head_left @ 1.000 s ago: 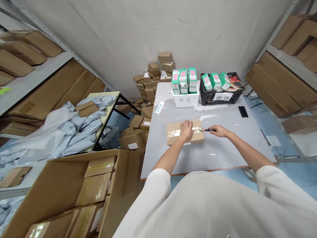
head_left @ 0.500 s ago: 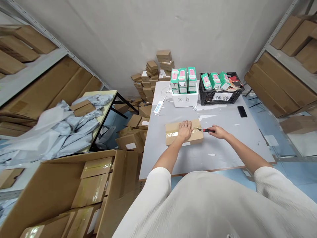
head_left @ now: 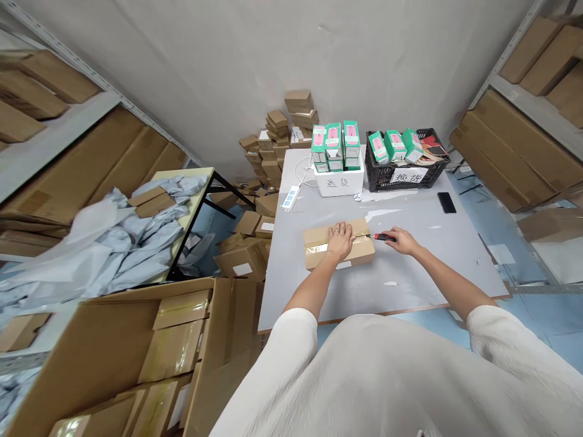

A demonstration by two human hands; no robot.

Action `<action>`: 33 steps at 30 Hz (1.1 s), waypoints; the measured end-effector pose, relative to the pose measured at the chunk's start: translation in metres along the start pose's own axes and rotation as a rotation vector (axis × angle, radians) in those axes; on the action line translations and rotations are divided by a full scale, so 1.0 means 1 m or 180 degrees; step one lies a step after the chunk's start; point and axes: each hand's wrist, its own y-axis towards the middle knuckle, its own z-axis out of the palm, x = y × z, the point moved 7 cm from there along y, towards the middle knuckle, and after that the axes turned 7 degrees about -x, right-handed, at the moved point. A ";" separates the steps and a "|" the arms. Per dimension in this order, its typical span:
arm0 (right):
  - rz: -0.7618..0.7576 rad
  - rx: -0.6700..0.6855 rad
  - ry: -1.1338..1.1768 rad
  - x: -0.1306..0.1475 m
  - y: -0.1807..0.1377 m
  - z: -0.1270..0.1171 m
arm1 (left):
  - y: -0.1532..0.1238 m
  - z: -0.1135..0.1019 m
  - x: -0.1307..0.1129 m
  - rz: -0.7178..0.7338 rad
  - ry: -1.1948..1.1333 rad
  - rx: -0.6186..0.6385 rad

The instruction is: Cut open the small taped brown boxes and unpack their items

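Note:
A flat brown cardboard box (head_left: 319,241) sealed with clear tape lies on the grey table (head_left: 410,273). My left hand (head_left: 340,238) rests flat on top of the box, fingers stretched out, a ring on one finger. My right hand (head_left: 402,240) is closed round a red and black utility knife (head_left: 383,237). The knife's tip sits at the right end of the box, at the tape seam.
At the table's far edge stand a white bin (head_left: 340,179) with green and pink cartons and a black crate (head_left: 405,165) with more. A phone (head_left: 447,202) and a power strip (head_left: 290,198) lie nearby. Cardboard boxes fill the floor, shelves and a big open carton (head_left: 113,358) at lower left.
The knife's tip has stayed at the box's right end, shifting only slightly. My left hand keeps pressing on the box. The view has drifted a little.

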 end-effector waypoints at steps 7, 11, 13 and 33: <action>-0.0103 -0.0123 -0.0161 -0.005 0.004 -0.005 | 0.000 -0.001 -0.001 -0.0022 0.0005 -0.0015; -0.0071 -0.0137 -0.0141 -0.008 0.006 -0.004 | -0.001 -0.002 -0.002 -0.0023 0.0018 0.0007; -0.0066 -0.0119 -0.0132 -0.009 0.006 -0.004 | -0.001 -0.002 -0.002 -0.0027 0.0023 0.0001; 0.0546 -0.0621 0.0189 -0.064 -0.011 -0.009 | 0.000 -0.001 -0.003 0.0071 0.0286 -0.0170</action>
